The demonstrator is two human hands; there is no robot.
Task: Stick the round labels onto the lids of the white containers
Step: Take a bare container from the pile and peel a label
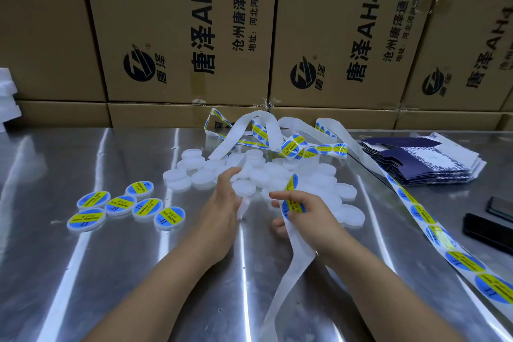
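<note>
Fingers (280,195) of the right hand (302,214) curl round the label strip (294,272) and pinch it just where a blue-and-yellow round label (290,207) sits, the bare backing trailing down toward the person. The left hand (224,200) reaches, fingers loosely extended and slightly apart, over the near edge of the pile of unlabelled white containers (266,172); whether they touch one, I cannot tell. Six labelled containers (125,207) lie grouped to the left on the metal table (83,272). More strip loops behind the pile, beside flat dark blue cartons (416,164), with cardboard boxes (180,30) stacked behind
</note>
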